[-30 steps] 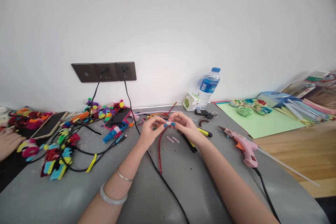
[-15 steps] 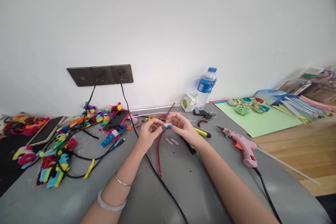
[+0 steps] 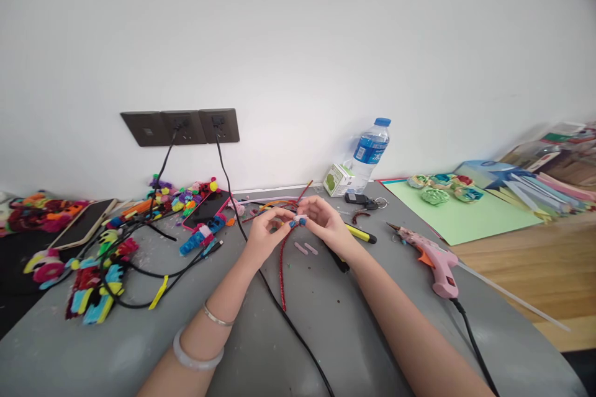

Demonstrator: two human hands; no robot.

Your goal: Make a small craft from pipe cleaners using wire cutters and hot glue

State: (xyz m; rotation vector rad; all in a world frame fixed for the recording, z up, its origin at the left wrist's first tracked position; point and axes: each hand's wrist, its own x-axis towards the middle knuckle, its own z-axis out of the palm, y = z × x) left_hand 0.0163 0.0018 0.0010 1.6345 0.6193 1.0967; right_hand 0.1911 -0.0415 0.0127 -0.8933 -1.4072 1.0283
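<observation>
Over the middle of the table, my left hand (image 3: 269,232) and my right hand (image 3: 326,223) meet, thumbs and fingers pinched on a small pale pink piece of pipe cleaner (image 3: 300,218). Fingertips partly cover it. Just below lie two short pale pink pieces (image 3: 306,249), side by side on the grey table. A red glittery pipe cleaner (image 3: 282,273) curves down from beneath my hands. Behind my fingers are orange and pink pipe cleaners (image 3: 274,203). Partly under my right hand and forearm is a tool with yellow-and-black handles (image 3: 361,234).
A pink glue gun (image 3: 437,263) rests at the right, its cord hanging forward. A black cable (image 3: 284,313) crosses the table. Colourful pipe-cleaner figures (image 3: 95,288) and a phone (image 3: 207,209) lie left. A bottle (image 3: 370,155), small box (image 3: 338,180) and keys (image 3: 370,203) stand behind.
The view has shifted slightly. My hands stay together on the pale pink piece, which is turned a little and shows more between my fingertips.
</observation>
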